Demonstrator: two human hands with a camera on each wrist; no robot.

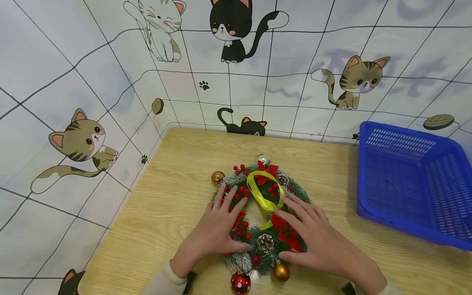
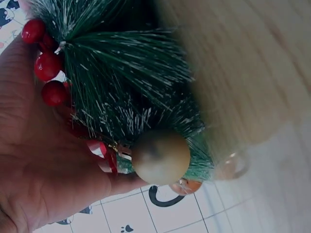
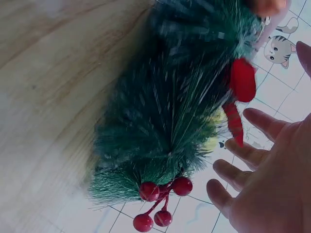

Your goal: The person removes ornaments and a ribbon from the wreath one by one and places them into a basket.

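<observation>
A Christmas wreath (image 1: 265,241) of frosted green sprigs lies on the table, with red berries, red flowers and pinecones on it. My left hand (image 1: 217,229) rests on the wreath's left side, fingers spread. Over its right side is my right hand (image 1: 317,235), fingers fairly straight; in the right wrist view the fingers (image 3: 248,155) appear beside the sprigs. A yellow ribbon (image 1: 262,200) loops across the wreath's centre near the right fingertips. Along the rim are a red dotted bauble (image 1: 240,282), a gold bauble (image 1: 281,271), a copper one (image 1: 218,177) and a silver one (image 1: 263,159).
A blue plastic basket (image 1: 387,221) with mesh sides stands to the right on the wooden table (image 1: 155,213). Behind and to the left, a white cloth (image 1: 247,90) with grid lines and cartoon cats borders the table.
</observation>
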